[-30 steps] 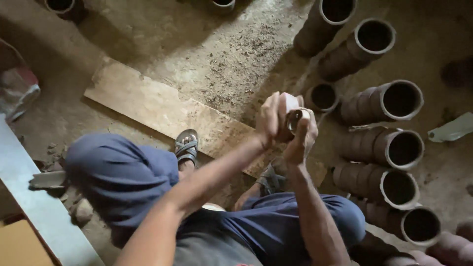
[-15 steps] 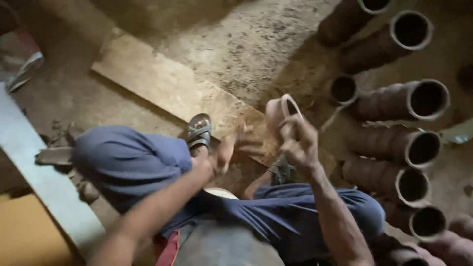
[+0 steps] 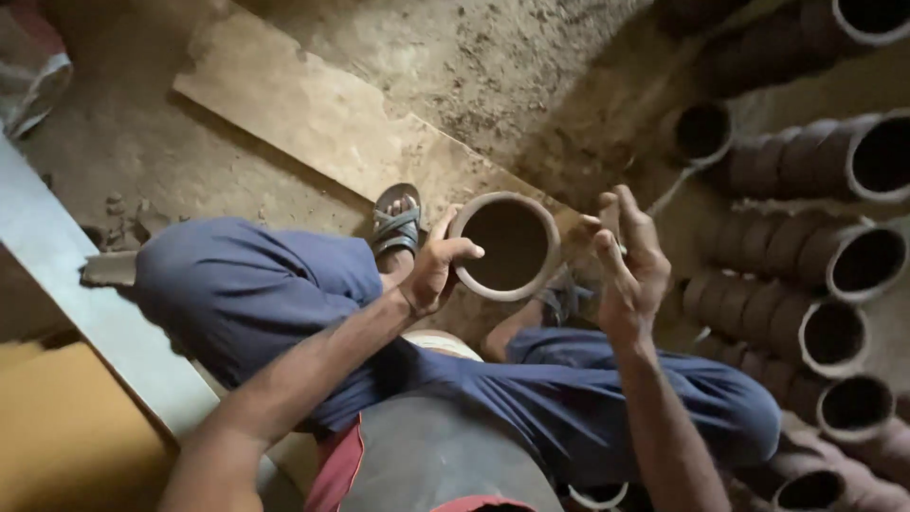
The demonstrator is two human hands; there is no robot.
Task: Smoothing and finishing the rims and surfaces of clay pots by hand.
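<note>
A small round clay pot (image 3: 502, 245) faces mouth-up toward me, over my crossed legs in blue trousers. My left hand (image 3: 431, 270) grips its left rim, thumb over the edge. My right hand (image 3: 626, 261) is off the pot, just to its right, fingers spread and holding nothing I can see. A thin string or wire runs from near my right hand toward the stacked pots.
Rows of stacked clay pots (image 3: 834, 256) lie on their sides at the right, mouths facing me. A wooden plank (image 3: 313, 114) lies on the dirt floor ahead. A sandalled foot (image 3: 396, 226) rests by the plank. A pale board (image 3: 66, 284) runs along the left.
The pot was held up between both hands, then only in my right hand. Now it sits lower, mouth toward me, in my left hand, and my right hand has let go.
</note>
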